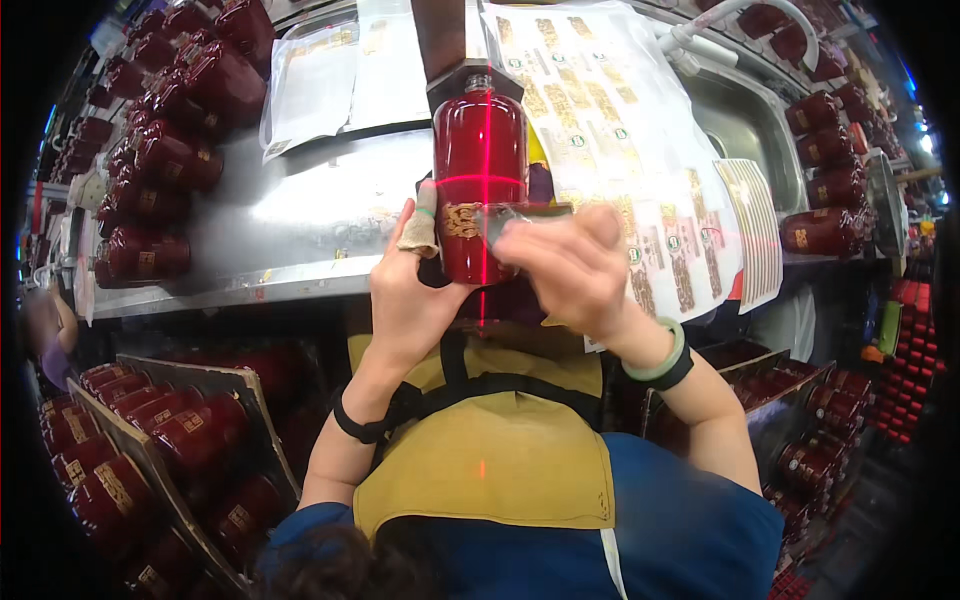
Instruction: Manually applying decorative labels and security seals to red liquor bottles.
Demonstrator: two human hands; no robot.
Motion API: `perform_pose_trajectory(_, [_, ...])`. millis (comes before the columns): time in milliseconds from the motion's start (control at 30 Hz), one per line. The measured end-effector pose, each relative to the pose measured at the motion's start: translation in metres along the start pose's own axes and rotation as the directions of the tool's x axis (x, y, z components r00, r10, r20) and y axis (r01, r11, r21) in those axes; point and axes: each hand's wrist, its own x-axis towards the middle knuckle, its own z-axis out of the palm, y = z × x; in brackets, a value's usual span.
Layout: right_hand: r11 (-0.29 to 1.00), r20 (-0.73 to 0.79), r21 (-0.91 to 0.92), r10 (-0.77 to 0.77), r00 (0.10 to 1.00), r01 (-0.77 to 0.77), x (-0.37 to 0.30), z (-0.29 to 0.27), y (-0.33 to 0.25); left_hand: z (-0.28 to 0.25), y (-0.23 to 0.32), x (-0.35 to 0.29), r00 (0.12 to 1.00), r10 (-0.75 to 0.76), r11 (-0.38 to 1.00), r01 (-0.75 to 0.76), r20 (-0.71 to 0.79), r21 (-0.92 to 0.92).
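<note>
Left hand (412,305): part-closed, gripping base and left side of red glass bottle (480,140); hold steady.
Right hand (578,268): curled, blurred at gold decal (461,220); cannot confirm any held object; press evenly.
Bottle: lying neck-away at dark holder (446,84); keep seated.
Laser cross (488,179): likely alignment guide; keep decal square.

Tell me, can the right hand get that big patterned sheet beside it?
Probably yes: the right hand is close to the patterned sheet, with nothing seen between them, though it's busy at the bottle.
</note>
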Motion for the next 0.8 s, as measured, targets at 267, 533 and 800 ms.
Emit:
perform_pose_trajectory(267, [0.997,0.017,-0.072,-0.018,1.0,0.019,0.001,-0.006,-0.011,0.003,0.018,-0.004,0.971,0.212,0.972,-0.199,-0.107,0.123])
perform_pose_trajectory(533, [0.979,0.14,-0.033,-0.196,0.97,0.203,0.027,-0.008,-0.014,0.009,0.019,-0.005,0.956,0.25,0.964,-0.23,-0.152,0.137])
perform_pose_trajectory(800, [0.98,-0.109,-0.196,-0.062,0.992,0.04,0.078,0.006,0.069,0.0,0.003,-0.009,0.997,0.055,0.996,-0.059,-0.052,-0.069])
